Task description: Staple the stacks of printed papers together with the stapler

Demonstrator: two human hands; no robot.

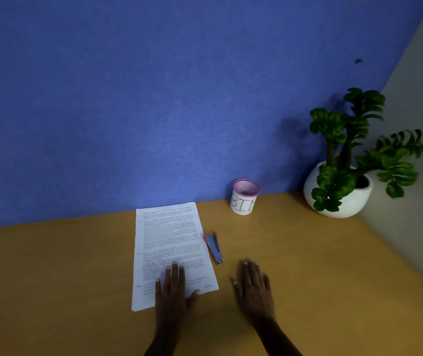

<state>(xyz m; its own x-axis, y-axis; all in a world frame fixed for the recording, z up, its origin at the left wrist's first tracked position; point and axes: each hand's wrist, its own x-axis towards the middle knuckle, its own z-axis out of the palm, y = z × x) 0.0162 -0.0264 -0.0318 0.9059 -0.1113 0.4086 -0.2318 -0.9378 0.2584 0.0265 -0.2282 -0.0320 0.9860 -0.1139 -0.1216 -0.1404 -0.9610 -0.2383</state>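
Note:
A stack of white printed papers (pixel 170 242) lies on the wooden desk (pixel 51 278), its far edge against the blue wall. My left hand (pixel 173 291) rests flat on the near part of the stack, fingers spread, holding nothing. A small blue stapler with pink ends (pixel 214 247) lies on the desk just right of the papers, its jaws slightly apart. My right hand (pixel 254 286) is flat and open over the desk, a short way nearer than the stapler and to its right, not touching it.
A white cup with a pink mesh rim, marked "BIN" (pixel 245 197), stands at the back by the wall. A green plant in a round white pot (pixel 338 194) fills the back right corner. The desk's right edge runs diagonally along a grey wall.

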